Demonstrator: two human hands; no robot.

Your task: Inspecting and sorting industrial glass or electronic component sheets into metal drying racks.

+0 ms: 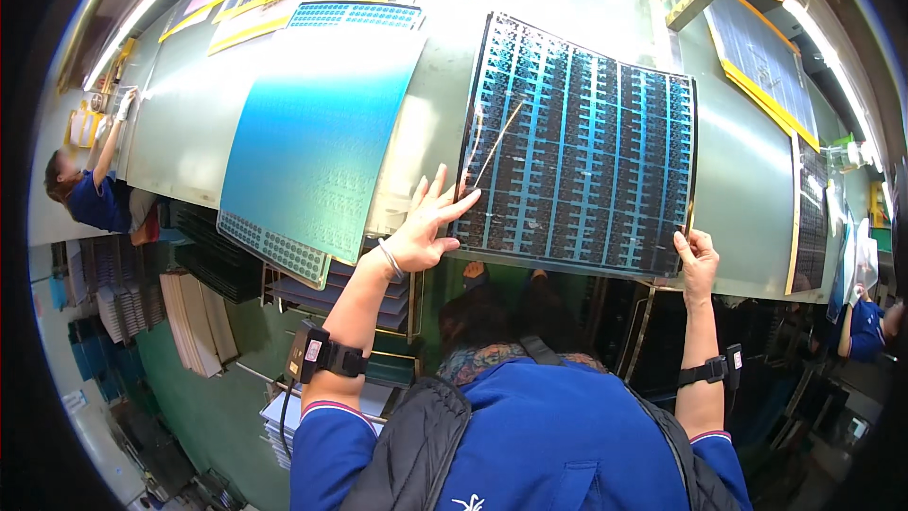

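Note:
A large dark transparent-looking film sheet (pixel 586 161) with a dense black pattern and blue showing through lies in front of me on the pale green table. My left hand (pixel 426 227) is spread open at its lower left edge, fingertips touching the margin. At the lower right corner, my right hand (pixel 696 257) pinches the edge of the film sheet between thumb and fingers. Whether a separate blue panel lies beneath the film, I cannot tell. A thin pale line crosses the sheet's left part; it may be a reflection.
To the left lies a glossy blue sheet (pixel 317 132) over patterned panels (pixel 274 244). Yellow-edged films (pixel 757 57) are at the back right. Racks of boards (pixel 345 301) stand below the table's near edge. Co-workers (pixel 95 191) are at far left and far right.

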